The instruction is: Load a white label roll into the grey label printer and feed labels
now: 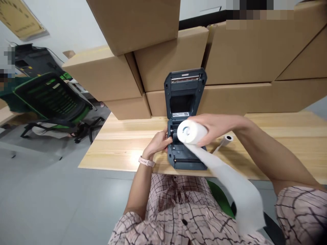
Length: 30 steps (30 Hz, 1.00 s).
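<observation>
A dark blue-grey label printer (pixel 187 163) stands on the wooden table with its lid (pixel 182 102) raised. At its left wall is my left hand (pixel 160 141), closed on that side with the thumb reaching over the rim. My right hand (pixel 204 127) grips a thick white paper roll (pixel 192 132) from behind and the right, holding it over the printer's open bay. From the roll a long loose strip of paper (pixel 230 180) hangs down to the right, across my lap. The roll hides part of the bay and several of my right fingers.
A small white paper roll (pixel 226 140) lies on the table (pixel 122 143) right of the printer. Cardboard boxes (pixel 237 54) are stacked behind. At left stand a green-edged office chair (pixel 53 98) and a person in dark green (pixel 15 92).
</observation>
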Each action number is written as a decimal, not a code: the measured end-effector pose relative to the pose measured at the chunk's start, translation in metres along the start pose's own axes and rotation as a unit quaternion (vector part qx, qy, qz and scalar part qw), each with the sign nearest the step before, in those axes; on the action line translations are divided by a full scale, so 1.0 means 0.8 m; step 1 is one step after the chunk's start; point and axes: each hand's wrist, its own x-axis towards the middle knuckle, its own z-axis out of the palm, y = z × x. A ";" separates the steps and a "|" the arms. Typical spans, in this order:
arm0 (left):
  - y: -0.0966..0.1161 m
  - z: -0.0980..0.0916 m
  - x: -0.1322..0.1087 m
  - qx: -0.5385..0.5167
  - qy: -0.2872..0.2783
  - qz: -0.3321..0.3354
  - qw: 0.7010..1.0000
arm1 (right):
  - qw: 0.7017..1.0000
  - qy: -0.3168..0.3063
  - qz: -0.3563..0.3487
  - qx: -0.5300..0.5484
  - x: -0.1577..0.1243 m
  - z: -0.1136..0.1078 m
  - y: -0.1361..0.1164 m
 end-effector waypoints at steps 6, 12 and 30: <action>-0.010 0.000 0.006 0.017 0.001 0.014 1.000 | 0.974 -0.055 0.102 -0.197 0.053 0.024 -0.014; -0.013 0.001 0.006 0.015 0.006 0.017 1.000 | 0.957 -0.087 0.148 -0.235 0.073 0.034 0.005; -0.019 0.001 0.007 0.012 0.010 0.017 1.000 | 0.965 -0.093 0.129 -0.210 0.083 0.059 0.034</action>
